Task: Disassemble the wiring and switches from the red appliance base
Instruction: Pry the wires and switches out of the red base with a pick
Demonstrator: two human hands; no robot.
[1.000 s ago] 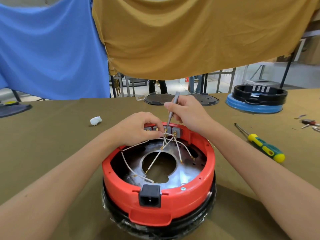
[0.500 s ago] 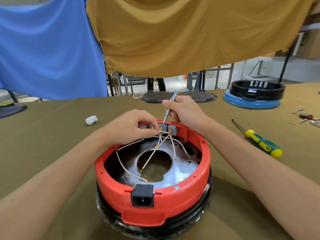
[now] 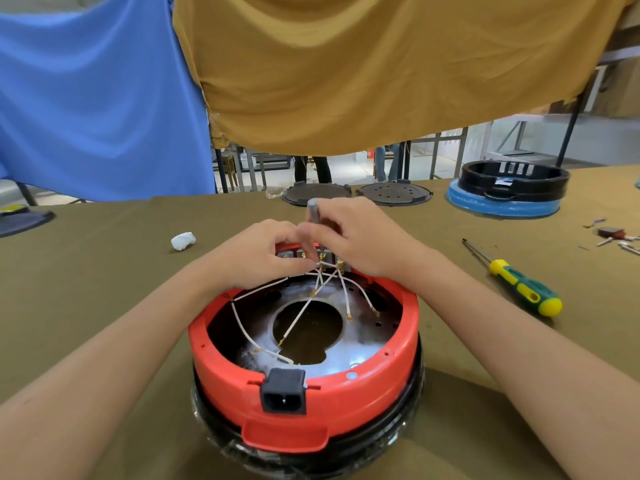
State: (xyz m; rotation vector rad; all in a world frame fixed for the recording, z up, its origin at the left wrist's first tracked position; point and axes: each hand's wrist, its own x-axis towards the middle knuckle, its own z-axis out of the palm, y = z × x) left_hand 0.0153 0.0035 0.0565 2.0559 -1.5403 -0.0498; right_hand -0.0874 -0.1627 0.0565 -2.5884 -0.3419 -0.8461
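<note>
The red appliance base (image 3: 408, 344) sits upside down on the table in front of me, with a black power socket (image 3: 284, 393) at its near rim. White wires (image 3: 301, 320) with brass terminals fan out from the switches (image 3: 325, 258) at the far rim. My left hand (image 3: 258, 256) pinches a wire end at the switch terminals. My right hand (image 3: 356, 237) grips a slim grey tool (image 3: 311, 211), held nearly upright with its tip down at the terminals, hidden by my fingers.
A yellow-green screwdriver (image 3: 519, 285) lies right of the base. Small removed parts (image 3: 613, 237) lie at the far right. A black and blue appliance base (image 3: 509, 188) and two dark round plates (image 3: 356, 195) stand at the back. A white wad (image 3: 183, 240) lies to the left.
My right hand has tipped the grey tool from a slant to nearly upright. Both hands have drawn closer together over the switch terminals.
</note>
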